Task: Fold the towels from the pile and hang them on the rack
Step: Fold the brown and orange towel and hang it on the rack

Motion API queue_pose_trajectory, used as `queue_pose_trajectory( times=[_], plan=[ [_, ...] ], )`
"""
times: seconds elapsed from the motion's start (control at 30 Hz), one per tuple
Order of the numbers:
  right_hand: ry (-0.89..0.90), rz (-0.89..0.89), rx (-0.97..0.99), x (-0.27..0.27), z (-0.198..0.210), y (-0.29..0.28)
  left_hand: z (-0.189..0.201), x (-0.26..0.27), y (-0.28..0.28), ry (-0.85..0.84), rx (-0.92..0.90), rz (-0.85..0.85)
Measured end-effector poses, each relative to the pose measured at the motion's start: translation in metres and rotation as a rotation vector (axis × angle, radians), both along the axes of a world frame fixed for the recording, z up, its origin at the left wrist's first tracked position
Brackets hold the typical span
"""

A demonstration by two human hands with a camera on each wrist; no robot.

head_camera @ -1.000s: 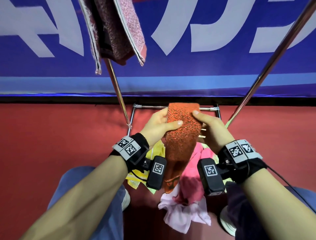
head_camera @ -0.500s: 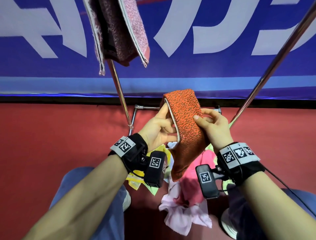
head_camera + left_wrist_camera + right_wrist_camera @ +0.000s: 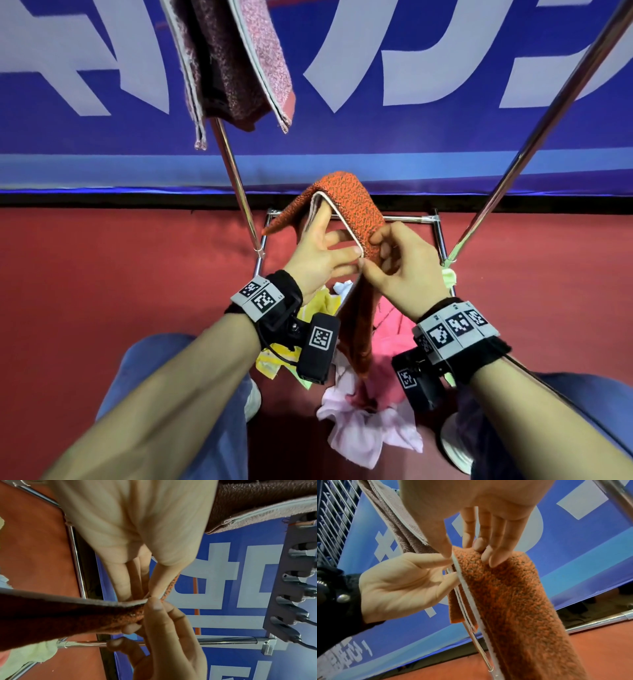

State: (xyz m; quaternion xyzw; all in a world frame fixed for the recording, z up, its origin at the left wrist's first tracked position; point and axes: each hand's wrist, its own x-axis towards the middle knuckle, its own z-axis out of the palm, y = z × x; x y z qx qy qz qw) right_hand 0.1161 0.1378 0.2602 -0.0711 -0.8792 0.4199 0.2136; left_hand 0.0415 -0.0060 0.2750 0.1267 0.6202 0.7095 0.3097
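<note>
An orange towel (image 3: 346,202) with a white edge is folded over my left hand (image 3: 337,245). Its fingers reach straight up inside the fold, and the thumb presses the white edge. The rest of the towel hangs down between my wrists. My right hand (image 3: 373,255) pinches the same edge beside the left thumb; in the right wrist view its fingertips (image 3: 488,555) lie on the orange towel (image 3: 510,595). A folded pink and maroon towel (image 3: 239,61) hangs from the rack above. The pile (image 3: 387,346) of pink, yellow and white cloths lies on the floor under my hands.
Two slanted chrome rack rods (image 3: 236,185) (image 3: 513,164) run on either side of my hands, and a low crossbar (image 3: 407,218) runs behind them. A blue banner (image 3: 445,137) stands behind. A green cloth (image 3: 448,275) sits at the right rod's foot. My legs flank the pile.
The towel's top end has tipped over to the left across my left fingers. My right hand has slid down its edge and now pinches beside the left thumb.
</note>
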Motion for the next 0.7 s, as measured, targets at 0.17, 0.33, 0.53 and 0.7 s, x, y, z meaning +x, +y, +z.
queue_pose_trajectory(
  times=[0.17,0.33,0.53,0.7],
  plan=[
    [-0.031,0.027,0.140,0.003,-0.004,-0.003,-0.007,-0.001,0.001,0.085,-0.022,0.022],
    [-0.016,0.020,0.108,0.000,-0.013,-0.008,-0.017,-0.002,0.003,0.194,-0.088,0.059],
    [-0.128,-0.016,-0.359,-0.003,-0.015,-0.016,-0.018,-0.001,0.002,0.494,-0.305,0.048],
    [-0.367,0.094,-1.004,-0.003,-0.012,-0.036,-0.009,0.009,-0.006,0.931,-0.694,-0.265]
  ],
)
